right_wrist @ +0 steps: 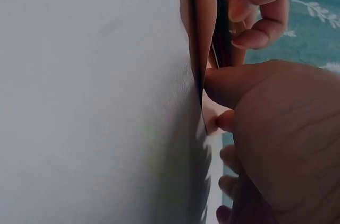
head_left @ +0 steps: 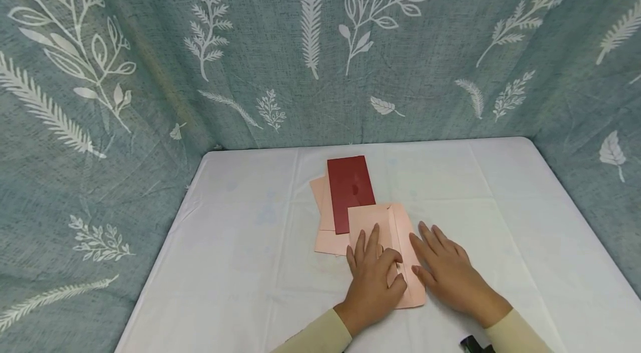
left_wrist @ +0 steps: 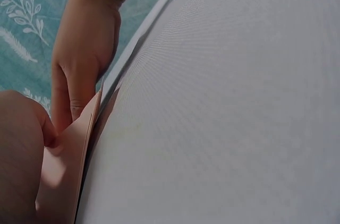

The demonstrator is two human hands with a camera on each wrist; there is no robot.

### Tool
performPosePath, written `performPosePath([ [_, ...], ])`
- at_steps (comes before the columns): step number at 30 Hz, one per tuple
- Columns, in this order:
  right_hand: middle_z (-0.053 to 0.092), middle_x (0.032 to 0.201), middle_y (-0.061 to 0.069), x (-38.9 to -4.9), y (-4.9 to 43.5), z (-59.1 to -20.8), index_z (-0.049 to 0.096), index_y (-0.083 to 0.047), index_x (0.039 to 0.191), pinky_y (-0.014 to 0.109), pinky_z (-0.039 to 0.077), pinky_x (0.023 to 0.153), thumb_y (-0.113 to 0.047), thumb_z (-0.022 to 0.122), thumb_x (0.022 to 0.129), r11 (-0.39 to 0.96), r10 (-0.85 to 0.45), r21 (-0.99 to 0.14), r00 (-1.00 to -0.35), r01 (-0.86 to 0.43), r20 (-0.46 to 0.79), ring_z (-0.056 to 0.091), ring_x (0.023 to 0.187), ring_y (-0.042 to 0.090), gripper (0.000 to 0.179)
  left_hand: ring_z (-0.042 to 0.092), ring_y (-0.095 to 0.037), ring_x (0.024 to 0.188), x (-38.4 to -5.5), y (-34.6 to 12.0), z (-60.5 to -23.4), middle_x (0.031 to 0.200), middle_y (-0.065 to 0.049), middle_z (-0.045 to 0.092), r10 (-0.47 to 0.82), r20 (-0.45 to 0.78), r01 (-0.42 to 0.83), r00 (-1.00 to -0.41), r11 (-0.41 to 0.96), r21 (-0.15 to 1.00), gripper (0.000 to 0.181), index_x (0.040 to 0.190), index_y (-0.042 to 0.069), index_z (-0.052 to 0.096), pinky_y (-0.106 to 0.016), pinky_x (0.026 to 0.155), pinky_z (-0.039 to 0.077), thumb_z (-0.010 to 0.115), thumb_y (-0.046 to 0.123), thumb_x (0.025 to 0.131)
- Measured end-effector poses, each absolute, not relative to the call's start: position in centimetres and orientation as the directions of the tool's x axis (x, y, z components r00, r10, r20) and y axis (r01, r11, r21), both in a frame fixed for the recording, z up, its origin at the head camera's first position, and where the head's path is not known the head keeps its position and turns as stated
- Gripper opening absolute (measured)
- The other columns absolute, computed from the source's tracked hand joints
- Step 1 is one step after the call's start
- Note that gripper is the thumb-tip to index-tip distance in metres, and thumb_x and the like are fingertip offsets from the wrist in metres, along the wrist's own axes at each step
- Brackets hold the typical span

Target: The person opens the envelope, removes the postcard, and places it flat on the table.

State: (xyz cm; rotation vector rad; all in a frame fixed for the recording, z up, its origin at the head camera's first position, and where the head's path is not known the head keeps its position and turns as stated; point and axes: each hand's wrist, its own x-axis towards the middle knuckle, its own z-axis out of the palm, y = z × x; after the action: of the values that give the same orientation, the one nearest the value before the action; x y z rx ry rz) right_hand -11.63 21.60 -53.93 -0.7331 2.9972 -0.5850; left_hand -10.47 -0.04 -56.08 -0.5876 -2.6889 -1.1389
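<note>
A peach paper envelope (head_left: 368,214), its long flap (head_left: 413,286) on the right side, lies in front of me on the table. My left hand (head_left: 373,286) rests across it with several fingers extended; the index finger and thumb bend towards the flap's crease. A small pale spot shows between those two fingertips, too small to identify. Along the flap's outer edge lies my right hand (head_left: 450,272), fingers fairly straight, with thumb and index tips touching the paper. In the right wrist view the flap (right_wrist: 203,33) stands slightly off the table.
Behind the envelope lies a dark red rectangular card or envelope (head_left: 350,186), partly over more peach paper (head_left: 330,241). White cloth covers the table (head_left: 240,230). A patterned green curtain (head_left: 270,52) hangs around the back and sides. A black device (head_left: 471,344) sits by the right sleeve.
</note>
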Motion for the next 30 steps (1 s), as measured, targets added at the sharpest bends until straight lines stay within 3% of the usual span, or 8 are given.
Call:
performPosePath([
  [13,0.039,0.171,0.014,-13.4,20.8,-53.5,0.051,-0.004,0.162,0.062,0.032,0.119,-0.018,0.068,0.107,0.756,-0.574,-0.268,-0.802,-0.597,0.165,0.03,0.159,0.039,0.059,0.014,-0.052,0.159,-10.3,-0.2,-56.0,0.175,-0.019,0.027,0.296,0.289,0.413,-0.911,0.625,0.662,0.019,0.106,0.021,0.066,-0.088,0.11,0.01,0.061,0.018,0.087],
  [18,0.042,0.17,0.013,-13.9,20.3,-53.6,0.051,-0.004,0.162,0.06,0.034,0.12,-0.014,0.066,0.109,0.717,-0.608,-0.296,-0.774,-0.631,0.176,0.035,0.157,0.037,0.056,0.013,-0.051,0.16,-10.3,-0.2,-56.0,0.176,-0.018,0.026,0.295,0.283,0.408,-0.913,0.624,0.666,0.019,0.105,0.022,0.067,-0.087,0.111,0.01,0.061,0.018,0.088],
  [24,0.042,0.171,0.009,-14.4,20.2,-53.7,0.044,-0.008,0.167,0.058,0.042,0.115,-0.005,0.067,0.107,0.687,-0.634,-0.348,-0.76,-0.638,0.142,0.039,0.156,0.035,0.065,0.014,-0.051,0.16,-10.3,-0.3,-55.9,0.176,-0.017,0.026,0.294,0.278,0.404,-0.914,0.618,0.674,0.018,0.104,0.022,0.066,-0.087,0.11,0.009,0.06,0.017,0.088],
  [30,0.044,0.169,0.011,-14.8,20.3,-53.3,0.043,-0.008,0.167,0.059,0.044,0.113,-0.006,0.064,0.109,0.672,-0.66,-0.375,-0.746,-0.639,0.088,0.039,0.155,0.036,0.062,0.012,-0.05,0.16,-10.3,-0.3,-55.7,0.176,-0.017,0.026,0.299,0.26,0.393,-0.918,0.61,0.688,0.017,0.104,0.021,0.066,-0.087,0.111,0.007,0.059,0.018,0.088],
])
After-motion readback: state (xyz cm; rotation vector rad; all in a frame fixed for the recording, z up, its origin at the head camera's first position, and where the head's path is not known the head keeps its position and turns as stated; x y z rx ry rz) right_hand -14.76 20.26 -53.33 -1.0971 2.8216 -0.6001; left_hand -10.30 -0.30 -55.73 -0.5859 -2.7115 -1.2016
